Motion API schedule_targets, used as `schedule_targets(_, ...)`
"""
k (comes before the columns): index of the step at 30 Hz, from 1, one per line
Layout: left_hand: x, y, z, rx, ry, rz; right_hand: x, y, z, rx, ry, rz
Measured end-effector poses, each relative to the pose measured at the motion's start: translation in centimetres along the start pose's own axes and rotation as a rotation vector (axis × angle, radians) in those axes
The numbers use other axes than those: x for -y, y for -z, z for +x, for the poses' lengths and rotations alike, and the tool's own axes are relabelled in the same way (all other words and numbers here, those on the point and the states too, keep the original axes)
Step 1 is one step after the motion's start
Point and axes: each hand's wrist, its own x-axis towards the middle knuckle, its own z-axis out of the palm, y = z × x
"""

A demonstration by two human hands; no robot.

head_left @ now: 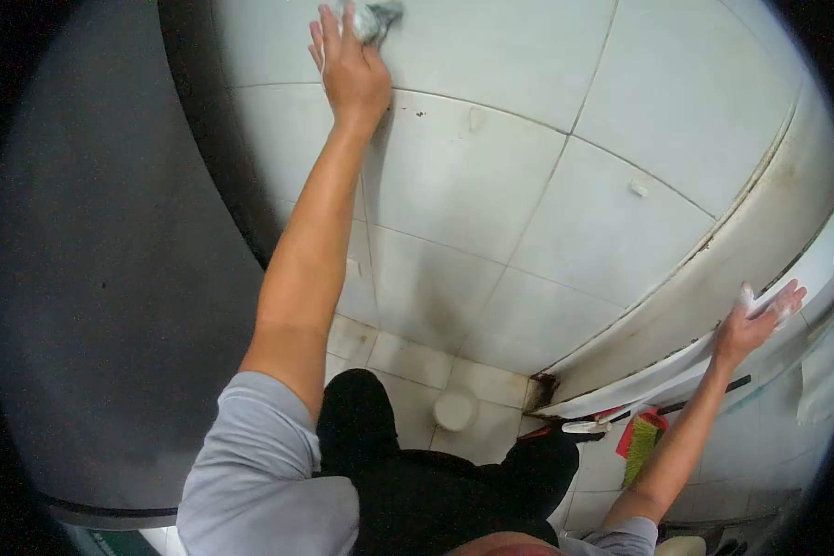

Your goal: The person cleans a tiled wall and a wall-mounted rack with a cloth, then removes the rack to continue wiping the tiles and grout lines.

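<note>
My left hand (354, 79) reaches up to the white tiled wall (473, 176) and holds a crumpled grey-and-white cloth (374, 22) near the top edge. White residue shows on its fingers, and part of the cloth is cut off by the frame. Out to the right, my right hand (755, 324) is open with its fingers spread and nothing in them. White foam-like stuff coats its thumb and fingertips. It is beside the pale door frame (639, 334), overlapping its outer edge in this view.
A large dark panel (102, 278) fills the left side. On the tiled floor lies a round white lid-like object (455, 409). A red dustpan (628, 434) and a yellow-green broom (643, 447) stand at lower right. A small white hook-like piece (638, 188) sticks to the wall.
</note>
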Motion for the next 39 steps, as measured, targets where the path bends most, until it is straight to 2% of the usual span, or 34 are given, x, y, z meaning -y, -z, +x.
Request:
schedule_targets(2,-0.2,-0.6,-0.4,-0.058,0.033,-0.002,0.3,0.1,0.1,-0.002,0.013,-0.002)
schedule_targets(4,-4.2,-2.0,-7.7,-0.038,0.096,0.012,0.2,0.1,0.2,0.002,0.022,-0.007)
schedule_targets(6,-8.3,-2.0,-16.5,0.220,-0.008,-0.066,-0.6,0.0,-0.1,0.015,0.024,-0.018)
schedule_targets(8,-9.4,-0.2,-20.3,0.431,-0.102,-0.049,-0.6,0.2,0.0,0.025,0.042,-0.015)
schedule_targets(11,-4.7,1.5,-16.8,0.331,0.012,0.028,-0.6,-0.1,0.1,0.027,0.069,-0.007)
schedule_targets(13,-0.3,1.6,-12.8,0.064,0.165,-0.028,-0.7,-0.2,0.0,0.026,0.046,-0.007)
schedule_targets(15,3.2,1.8,-9.4,-0.069,0.336,0.005,-0.8,-0.1,-0.1,0.033,0.063,-0.020)
schedule_targets(18,0.5,0.0,-10.3,-0.101,0.328,0.025,-0.9,-0.2,-0.3,0.026,0.047,0.000)
schedule_targets(21,-5.7,2.0,-12.6,0.235,0.201,-0.024,-0.1,-0.2,-0.3,0.013,0.032,0.025)
schedule_targets(22,-4.0,1.9,-12.5,0.257,0.159,0.094,0.0,-0.2,-0.2,0.012,0.032,0.027)
schedule_targets(25,4.3,1.2,-9.5,-0.041,0.389,0.124,-1.4,-0.3,-0.2,0.011,0.077,-0.015)
schedule_targets(27,9.7,3.0,-6.7,-0.023,0.624,0.182,-1.2,-0.4,-0.1,-0.002,0.089,-0.024)
schedule_targets(30,8.7,4.1,-5.8,-0.040,0.748,0.106,0.3,0.0,0.0,-0.001,0.072,-0.030)
schedule_targets(32,5.2,-0.2,-10.8,-0.076,0.470,0.143,0.7,0.1,0.0,0.002,0.055,-0.024)
schedule_targets(33,0.6,-0.2,-12.4,-0.002,0.353,0.053,0.7,0.0,0.0,-0.001,0.042,-0.022)
schedule_targets(34,-2.7,-0.9,-14.5,0.137,0.192,0.191,0.7,-0.1,-0.1,-0.001,0.031,-0.019)
schedule_targets(37,-6.0,2.1,-14.3,0.455,0.019,0.169,-0.4,-0.2,-0.3,0.015,0.059,-0.017)
schedule_targets(39,-0.9,2.2,-11.4,0.230,0.152,0.131,-0.7,-0.3,-0.3,0.014,0.046,-0.016)
